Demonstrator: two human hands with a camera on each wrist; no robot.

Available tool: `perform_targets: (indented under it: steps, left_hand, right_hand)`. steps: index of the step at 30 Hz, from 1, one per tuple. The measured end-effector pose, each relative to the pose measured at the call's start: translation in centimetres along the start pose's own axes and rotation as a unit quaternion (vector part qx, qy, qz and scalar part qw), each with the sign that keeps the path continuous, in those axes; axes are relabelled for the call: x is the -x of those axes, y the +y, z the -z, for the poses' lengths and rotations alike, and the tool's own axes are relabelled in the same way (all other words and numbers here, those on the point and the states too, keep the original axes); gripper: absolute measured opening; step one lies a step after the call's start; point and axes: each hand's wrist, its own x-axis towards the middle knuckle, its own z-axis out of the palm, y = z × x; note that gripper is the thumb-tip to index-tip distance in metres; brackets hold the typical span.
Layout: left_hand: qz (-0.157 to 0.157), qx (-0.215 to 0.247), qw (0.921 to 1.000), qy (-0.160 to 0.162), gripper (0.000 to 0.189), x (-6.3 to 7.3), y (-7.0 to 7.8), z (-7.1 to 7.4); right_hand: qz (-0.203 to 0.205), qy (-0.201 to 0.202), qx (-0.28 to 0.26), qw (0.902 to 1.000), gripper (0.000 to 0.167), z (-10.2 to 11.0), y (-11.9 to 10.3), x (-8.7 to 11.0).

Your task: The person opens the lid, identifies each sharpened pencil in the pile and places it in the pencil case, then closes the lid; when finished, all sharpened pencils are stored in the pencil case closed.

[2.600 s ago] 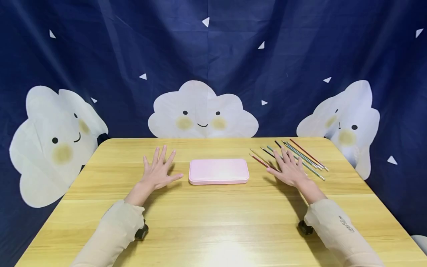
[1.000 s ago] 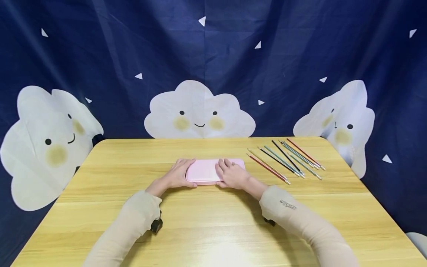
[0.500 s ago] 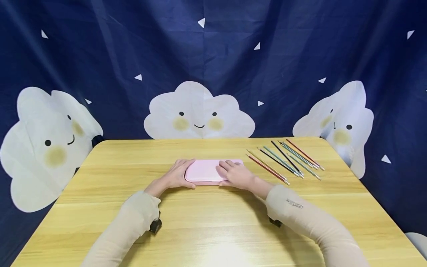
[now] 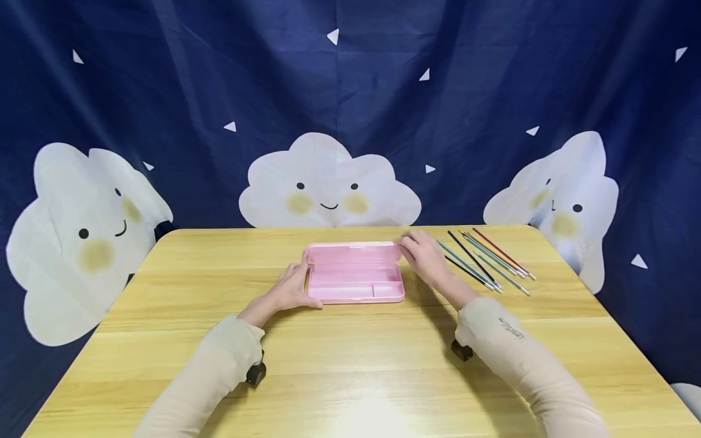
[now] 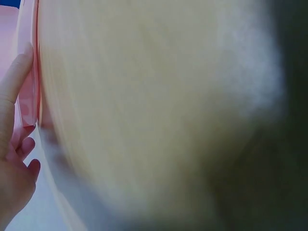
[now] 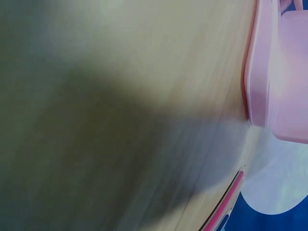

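Observation:
A pink pencil case (image 4: 342, 294) lies on the table with its lid (image 4: 353, 253) raised and leaning back. Inside is a bare pink tray, split by a low divider. My left hand (image 4: 286, 290) grips the case's left end, thumb along the front edge and fingers round the far side. In the left wrist view, that thumb lies along the pink side wall (image 5: 28, 91). At the lid's upper right corner, my right hand (image 4: 429, 260) holds the edge with curled fingers. The right wrist view shows the case's right end (image 6: 260, 77) but not the hand.
Several pencils (image 4: 497, 255) with pale ends lie fanned out to the right of the case, some hidden behind the right hand. The wooden table (image 4: 350, 347) reaches back to a dark blue curtain (image 4: 383, 109) printed with clouds.
The pencil case was shut and is now open. My right hand has moved from its top to the lid's back right corner; my left hand has stayed at the left end.

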Motion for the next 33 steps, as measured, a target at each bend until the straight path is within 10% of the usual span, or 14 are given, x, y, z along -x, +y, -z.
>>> perform_targets:
  steps: [7, 14, 21, 33]
  left_hand:
    - [-0.006, -0.016, 0.9998, -0.001, 0.130, 0.0, 0.1, -0.1]
    - [-0.016, -0.036, 0.9992, -0.010, 0.124, -0.4, 0.0, -0.1]
    - [-0.022, -0.052, 0.9983, -0.015, 0.116, -0.2, 0.2, 0.2]
    - [-0.014, -0.062, 0.9978, -0.020, 0.106, -0.1, 0.6, 0.5]
  right_hand:
    - [-0.111, -0.094, 0.002, 0.9893, 0.043, -1.4, 1.0, -0.2]
    - [-0.245, -0.275, -0.048, 0.9283, 0.065, -1.9, 1.6, 0.1]
    - [-0.250, -0.370, -0.080, 0.8912, 0.062, -1.5, 2.1, 1.0]
    - [-0.193, -0.405, -0.141, 0.8824, 0.069, 1.5, -0.7, 2.9]
